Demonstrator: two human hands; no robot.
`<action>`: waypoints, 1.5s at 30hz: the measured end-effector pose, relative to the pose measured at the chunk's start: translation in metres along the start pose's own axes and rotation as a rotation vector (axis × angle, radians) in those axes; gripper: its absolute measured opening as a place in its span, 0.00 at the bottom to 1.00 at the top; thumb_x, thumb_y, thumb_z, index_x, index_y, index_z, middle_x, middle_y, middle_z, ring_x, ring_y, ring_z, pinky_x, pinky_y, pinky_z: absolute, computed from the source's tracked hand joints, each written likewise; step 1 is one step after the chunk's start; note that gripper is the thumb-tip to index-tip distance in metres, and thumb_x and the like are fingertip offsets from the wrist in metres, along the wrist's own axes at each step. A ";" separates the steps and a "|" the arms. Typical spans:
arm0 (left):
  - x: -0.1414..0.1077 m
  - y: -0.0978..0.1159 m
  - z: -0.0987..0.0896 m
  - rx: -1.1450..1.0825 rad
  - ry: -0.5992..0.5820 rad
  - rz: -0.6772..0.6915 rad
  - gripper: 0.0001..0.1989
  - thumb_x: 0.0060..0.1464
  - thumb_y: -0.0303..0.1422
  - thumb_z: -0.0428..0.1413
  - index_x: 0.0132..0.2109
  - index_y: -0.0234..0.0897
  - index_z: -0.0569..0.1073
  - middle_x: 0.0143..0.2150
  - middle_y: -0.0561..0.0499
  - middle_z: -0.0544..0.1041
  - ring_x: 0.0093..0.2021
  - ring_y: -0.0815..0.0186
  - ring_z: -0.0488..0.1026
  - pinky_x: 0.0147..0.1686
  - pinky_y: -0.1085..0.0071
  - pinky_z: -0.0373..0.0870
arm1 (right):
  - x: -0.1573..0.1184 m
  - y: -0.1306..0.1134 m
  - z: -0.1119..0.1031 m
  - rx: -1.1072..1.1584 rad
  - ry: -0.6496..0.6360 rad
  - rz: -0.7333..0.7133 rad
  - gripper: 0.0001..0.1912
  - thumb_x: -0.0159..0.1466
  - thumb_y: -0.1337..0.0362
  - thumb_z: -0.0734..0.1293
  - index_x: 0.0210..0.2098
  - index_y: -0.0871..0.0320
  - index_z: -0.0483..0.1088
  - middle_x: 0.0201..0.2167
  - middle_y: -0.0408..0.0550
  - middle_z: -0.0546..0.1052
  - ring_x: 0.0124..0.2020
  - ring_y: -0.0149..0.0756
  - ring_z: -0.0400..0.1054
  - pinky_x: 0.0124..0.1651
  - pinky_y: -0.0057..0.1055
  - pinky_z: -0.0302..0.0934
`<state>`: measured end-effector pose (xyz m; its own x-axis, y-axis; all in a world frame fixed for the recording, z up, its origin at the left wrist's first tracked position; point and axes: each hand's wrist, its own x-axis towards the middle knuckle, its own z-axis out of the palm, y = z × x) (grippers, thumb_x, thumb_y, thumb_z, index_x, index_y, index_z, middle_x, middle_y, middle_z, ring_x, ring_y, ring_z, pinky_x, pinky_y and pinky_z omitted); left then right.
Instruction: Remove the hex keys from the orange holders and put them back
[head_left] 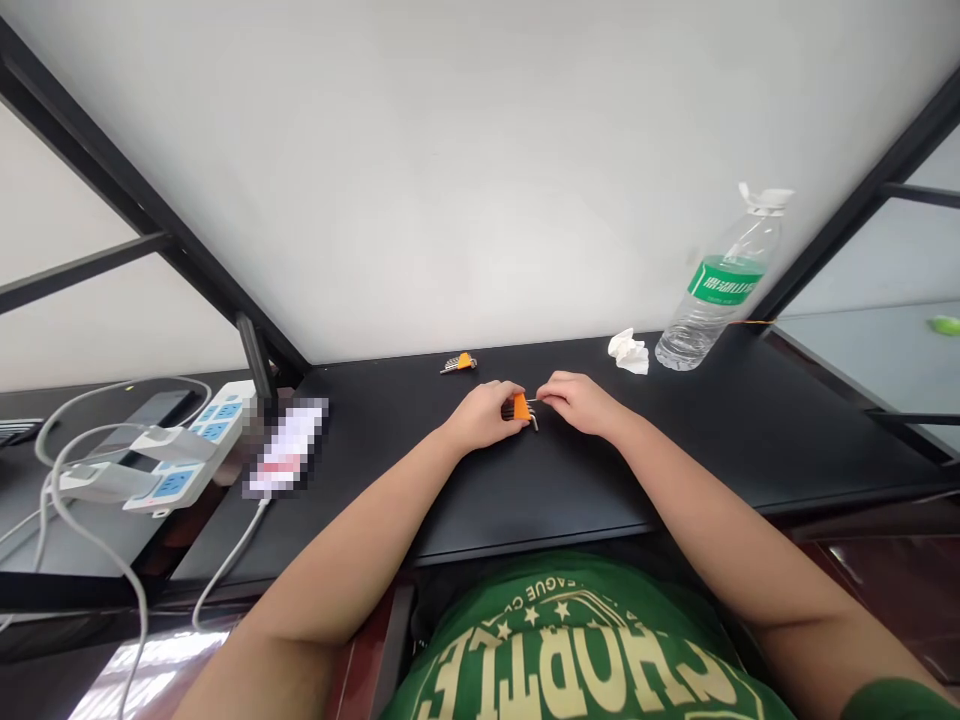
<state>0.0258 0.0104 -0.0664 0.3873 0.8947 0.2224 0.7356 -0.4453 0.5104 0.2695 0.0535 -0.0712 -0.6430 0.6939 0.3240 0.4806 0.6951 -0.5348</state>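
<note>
A person's two bare hands meet over a black tabletop (360,410). The left hand (486,412) pinches a small orange plastic holder (522,406) between thumb and fingers, which hide its left part. The right hand (576,402), just right of the holder, has its fingertips pressed together on a thin metal rod (532,401) that reaches to the holder; the grip covers the rod's far end. Bent metal keys (534,421) show at the holder's near right side, too small and overlapped to count.

Beyond the holder and to its left lies one more orange holder with metal keys (465,361), making two orange holders. Right of the held holder and farther back are one crumpled white tissue (628,352) and one clear plastic bottle with a green label (721,285). Well left of it are one pixelated screen (286,450), its details unreadable, and one white power strip with blue sockets (202,445).
</note>
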 end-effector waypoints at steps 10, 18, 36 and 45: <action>0.000 0.000 0.000 0.028 0.003 0.005 0.24 0.51 0.38 0.65 0.56 0.40 0.75 0.47 0.47 0.79 0.46 0.57 0.78 0.50 0.59 0.78 | 0.000 0.003 -0.001 0.035 0.057 -0.023 0.14 0.71 0.68 0.62 0.44 0.55 0.81 0.42 0.50 0.78 0.38 0.34 0.73 0.45 0.34 0.69; 0.000 0.002 -0.002 0.048 0.025 0.039 0.23 0.51 0.37 0.66 0.54 0.38 0.76 0.47 0.46 0.79 0.46 0.57 0.78 0.50 0.59 0.77 | 0.001 -0.002 0.001 0.039 0.046 -0.040 0.14 0.70 0.69 0.62 0.43 0.55 0.81 0.41 0.50 0.77 0.38 0.34 0.73 0.45 0.34 0.68; 0.001 -0.004 -0.004 -0.002 0.043 0.010 0.27 0.52 0.39 0.66 0.59 0.39 0.74 0.51 0.44 0.77 0.53 0.56 0.76 0.58 0.57 0.76 | -0.002 0.049 -0.027 -0.226 0.007 0.377 0.07 0.64 0.67 0.69 0.39 0.57 0.80 0.42 0.50 0.75 0.38 0.34 0.70 0.46 0.31 0.64; 0.004 -0.006 -0.001 -0.010 0.070 0.092 0.25 0.52 0.35 0.66 0.57 0.39 0.75 0.54 0.44 0.78 0.58 0.55 0.72 0.61 0.56 0.73 | 0.003 0.039 -0.027 -0.327 -0.102 0.373 0.05 0.53 0.73 0.71 0.23 0.59 0.74 0.32 0.49 0.76 0.25 0.30 0.64 0.28 0.28 0.55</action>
<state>0.0225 0.0169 -0.0680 0.4126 0.8505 0.3261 0.6934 -0.5254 0.4930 0.3028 0.0882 -0.0700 -0.4393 0.8955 0.0710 0.8398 0.4374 -0.3215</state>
